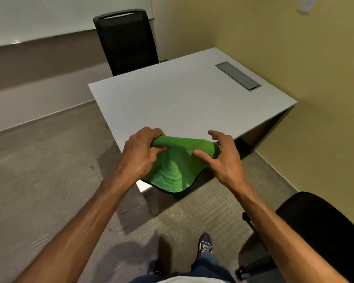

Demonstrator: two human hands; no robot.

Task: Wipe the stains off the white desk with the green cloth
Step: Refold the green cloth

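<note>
A green cloth (173, 168) with a dark edge hangs between my two hands over the near corner of the white desk (172, 99). My left hand (140, 154) pinches its upper left part. On the cloth's upper right part my right hand (223, 156) holds with thumb and lower fingers, the index finger lifted. The cloth droops below the desk's edge and hides the corner. I can make out no stains on the desk top.
A grey cable hatch (237, 76) is set into the desk's far right. One black chair (127, 41) stands behind the desk, and another black chair (323, 227) is at my right. A yellow wall borders the desk's right side. My shoe (205, 245) is on the carpet.
</note>
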